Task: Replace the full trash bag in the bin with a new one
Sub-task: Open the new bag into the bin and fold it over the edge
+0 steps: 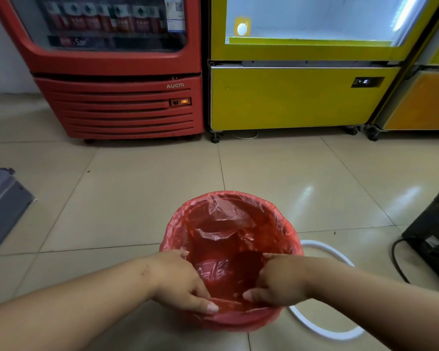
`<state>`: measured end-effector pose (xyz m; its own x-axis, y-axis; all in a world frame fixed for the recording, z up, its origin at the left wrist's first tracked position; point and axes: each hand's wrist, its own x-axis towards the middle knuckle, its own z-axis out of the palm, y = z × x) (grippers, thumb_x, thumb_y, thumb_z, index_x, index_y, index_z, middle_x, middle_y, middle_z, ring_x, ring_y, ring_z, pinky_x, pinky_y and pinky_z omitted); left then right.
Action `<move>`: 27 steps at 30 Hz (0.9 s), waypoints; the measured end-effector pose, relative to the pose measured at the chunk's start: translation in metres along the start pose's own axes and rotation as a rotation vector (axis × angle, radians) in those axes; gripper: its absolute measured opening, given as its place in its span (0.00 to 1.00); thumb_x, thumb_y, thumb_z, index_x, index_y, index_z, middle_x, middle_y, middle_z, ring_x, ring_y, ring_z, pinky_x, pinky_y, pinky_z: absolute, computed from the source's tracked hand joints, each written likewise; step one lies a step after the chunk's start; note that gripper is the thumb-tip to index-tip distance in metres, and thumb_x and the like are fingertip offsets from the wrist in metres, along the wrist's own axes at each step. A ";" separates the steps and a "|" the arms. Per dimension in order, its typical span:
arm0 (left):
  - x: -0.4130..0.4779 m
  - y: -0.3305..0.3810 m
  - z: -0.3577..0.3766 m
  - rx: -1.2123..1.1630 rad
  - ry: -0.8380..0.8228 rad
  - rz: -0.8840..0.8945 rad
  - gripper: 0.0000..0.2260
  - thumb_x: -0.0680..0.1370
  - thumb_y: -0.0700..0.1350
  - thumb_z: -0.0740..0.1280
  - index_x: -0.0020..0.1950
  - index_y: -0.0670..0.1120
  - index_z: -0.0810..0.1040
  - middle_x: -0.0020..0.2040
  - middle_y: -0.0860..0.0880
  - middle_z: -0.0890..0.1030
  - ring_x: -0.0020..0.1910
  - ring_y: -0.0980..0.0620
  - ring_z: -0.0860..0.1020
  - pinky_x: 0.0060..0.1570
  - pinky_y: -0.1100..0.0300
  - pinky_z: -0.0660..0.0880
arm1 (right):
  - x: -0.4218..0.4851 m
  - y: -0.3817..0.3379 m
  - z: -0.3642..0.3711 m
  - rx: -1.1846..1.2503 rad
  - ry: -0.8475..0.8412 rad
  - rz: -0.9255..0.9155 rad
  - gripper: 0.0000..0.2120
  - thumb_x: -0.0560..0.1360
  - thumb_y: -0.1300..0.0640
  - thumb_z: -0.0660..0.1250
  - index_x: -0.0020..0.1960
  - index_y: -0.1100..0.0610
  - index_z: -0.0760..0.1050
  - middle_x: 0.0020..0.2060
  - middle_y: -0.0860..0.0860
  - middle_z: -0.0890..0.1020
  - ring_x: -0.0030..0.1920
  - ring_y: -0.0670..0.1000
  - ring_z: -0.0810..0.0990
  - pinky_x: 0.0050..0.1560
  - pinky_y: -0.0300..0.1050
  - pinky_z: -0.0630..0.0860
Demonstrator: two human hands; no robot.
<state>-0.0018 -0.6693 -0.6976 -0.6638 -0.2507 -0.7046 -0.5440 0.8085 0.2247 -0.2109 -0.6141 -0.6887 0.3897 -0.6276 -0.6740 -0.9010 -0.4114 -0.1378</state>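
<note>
Fingers of both hands sit on the near rim of the bin [236, 324]. My left hand [183, 282] pinches the red bag [226, 224] there, thumb lying along the rim. My right hand [276, 282] pinches the same edge just beside it, fingers curled. The bag's mouth is folded outward over the rim all the way round, hiding the bin's wall. Inside I see only the bag's own creased, glossy plastic sagging toward the bottom.

A white ring [322, 247] lies flat on the floor [137, 186] against the bin's right side, partly under my right forearm. Further right a black box [436, 231] stands near, its dark cable [397, 259] looping toward the ring. To the left, well apart, a grey slanted object [0, 198] juts in from the edge. Between these, bare beige tile gives room on the left and ahead of the bin.

Beyond that stretch, a red drinks cooler [127, 105] and a yellow cabinet [289, 97] on castors stand side by side, with an orange cabinet [421, 102] at far right.
</note>
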 end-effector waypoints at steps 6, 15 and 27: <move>0.000 -0.003 0.000 0.064 0.028 0.000 0.28 0.72 0.71 0.47 0.59 0.57 0.74 0.60 0.53 0.80 0.63 0.51 0.74 0.73 0.42 0.48 | -0.025 0.004 0.001 -0.079 0.318 -0.198 0.33 0.77 0.35 0.45 0.45 0.58 0.78 0.43 0.57 0.82 0.37 0.57 0.73 0.39 0.45 0.66; 0.002 -0.009 0.009 0.187 0.091 0.056 0.48 0.58 0.79 0.35 0.61 0.54 0.74 0.59 0.51 0.81 0.63 0.51 0.75 0.70 0.47 0.53 | -0.020 0.037 0.071 -0.280 0.759 -0.353 0.18 0.82 0.49 0.47 0.55 0.53 0.74 0.37 0.46 0.81 0.37 0.48 0.79 0.46 0.40 0.78; -0.006 -0.015 0.011 -0.327 0.773 -0.386 0.39 0.68 0.73 0.34 0.76 0.56 0.45 0.76 0.55 0.39 0.76 0.53 0.37 0.72 0.55 0.37 | -0.006 0.043 0.031 0.438 1.082 0.243 0.25 0.80 0.42 0.52 0.74 0.51 0.59 0.74 0.51 0.62 0.74 0.49 0.56 0.73 0.40 0.51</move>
<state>0.0158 -0.6736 -0.7046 -0.5006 -0.8524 -0.1509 -0.8384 0.4341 0.3295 -0.2578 -0.6076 -0.7127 -0.0306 -0.9759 0.2159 -0.8801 -0.0761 -0.4686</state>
